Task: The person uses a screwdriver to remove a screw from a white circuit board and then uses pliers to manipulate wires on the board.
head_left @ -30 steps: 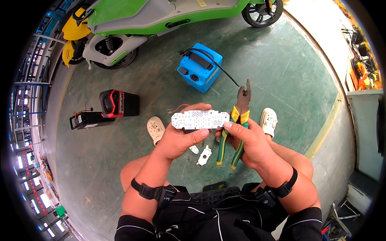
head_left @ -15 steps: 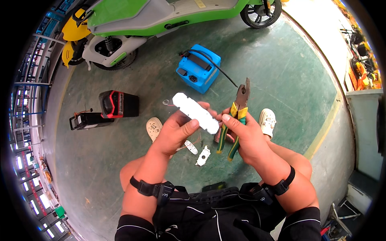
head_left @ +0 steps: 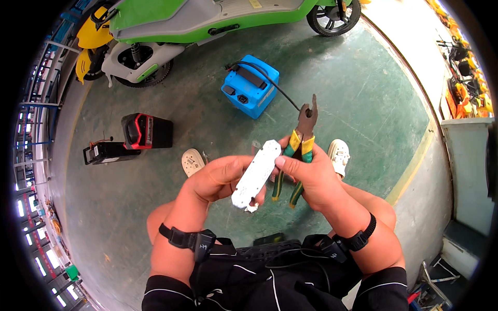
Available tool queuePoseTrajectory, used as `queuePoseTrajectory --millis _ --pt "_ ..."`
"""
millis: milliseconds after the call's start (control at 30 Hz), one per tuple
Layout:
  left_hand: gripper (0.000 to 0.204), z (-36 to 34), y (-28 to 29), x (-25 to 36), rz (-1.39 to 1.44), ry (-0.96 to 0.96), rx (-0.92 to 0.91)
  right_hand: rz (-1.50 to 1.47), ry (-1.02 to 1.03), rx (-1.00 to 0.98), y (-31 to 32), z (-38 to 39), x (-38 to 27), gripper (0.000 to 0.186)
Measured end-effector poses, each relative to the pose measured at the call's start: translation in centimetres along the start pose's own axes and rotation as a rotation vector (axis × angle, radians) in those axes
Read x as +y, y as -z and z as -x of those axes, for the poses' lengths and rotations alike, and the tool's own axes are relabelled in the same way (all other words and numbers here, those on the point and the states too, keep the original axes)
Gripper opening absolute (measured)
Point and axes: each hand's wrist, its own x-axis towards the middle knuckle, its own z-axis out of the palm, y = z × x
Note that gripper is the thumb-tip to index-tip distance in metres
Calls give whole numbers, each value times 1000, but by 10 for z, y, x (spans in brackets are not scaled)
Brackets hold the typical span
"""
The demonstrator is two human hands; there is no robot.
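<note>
A white elongated board (head_left: 255, 174) is held between my hands, slanting from lower left to upper right. My left hand (head_left: 215, 179) has its fingers curled behind the board's lower part, the thumb lying off to its left. My right hand (head_left: 314, 179) grips pliers (head_left: 307, 118) with green-and-yellow handles, jaws upward, and its thumb touches the board's upper right edge. Something small and reddish behind the board is mostly hidden. A small white piece (head_left: 251, 208) shows just below the board.
A blue battery box (head_left: 258, 103) with a black cable stands ahead on the green floor. Black battery cases (head_left: 161, 133), one red-trimmed, stand left. A green scooter (head_left: 161, 23) lines the top. My shoes (head_left: 193, 161) flank my hands. A grey cabinet (head_left: 464, 171) is at right.
The board has turned from horizontal to a steep slant, its far end now at upper right. My left thumb has moved off its face. The pliers have shifted slightly left and up.
</note>
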Motion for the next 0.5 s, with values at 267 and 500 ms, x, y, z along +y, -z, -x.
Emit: queuePoseTrajectory --millis 267,500 --pt "68 -17 -3 10 -163 -116 679 -205 40 249 17 -16 14 30" --pt "44 -24 -5 6 -553 -492 956 -265 56 327 21 -20 16 32"
